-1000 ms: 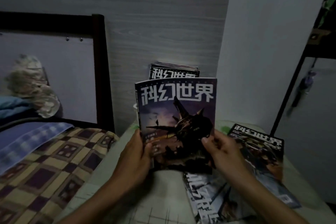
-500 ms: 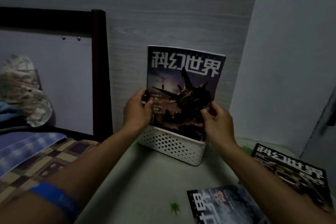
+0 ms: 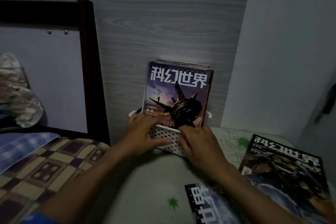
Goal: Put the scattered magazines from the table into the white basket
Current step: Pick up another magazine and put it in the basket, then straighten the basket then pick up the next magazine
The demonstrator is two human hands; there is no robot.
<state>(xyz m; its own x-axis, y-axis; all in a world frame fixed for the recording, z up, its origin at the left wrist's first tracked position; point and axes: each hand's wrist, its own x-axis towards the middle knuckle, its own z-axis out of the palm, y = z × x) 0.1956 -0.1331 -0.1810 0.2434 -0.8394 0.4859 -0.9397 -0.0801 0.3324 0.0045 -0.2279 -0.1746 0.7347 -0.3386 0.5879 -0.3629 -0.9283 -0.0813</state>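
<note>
The white basket [image 3: 171,142] with a perforated wall stands on the table against the back wall. A magazine [image 3: 178,96] with a purple cover and a dark spiky craft stands upright inside it, in front of other magazines [image 3: 181,63]. My left hand [image 3: 143,132] lies spread on the basket's front wall, thumb at the rim. My right hand [image 3: 198,143] rests on the front wall too; its fingertips reach the cover's bottom edge, and any grip is unclear. Two magazines lie flat on the table: one at the right [image 3: 283,174], one at the near edge [image 3: 205,203].
The table [image 3: 145,187] has a pale cloth with green leaf prints. A bed with a checked quilt [image 3: 45,169] adjoins it on the left, behind a dark frame post [image 3: 94,71]. A wall corner closes in on the right.
The purple magazine has gone down from mid-air into the basket and now stands in it. Both hands have dropped from its sides to the basket's front wall.
</note>
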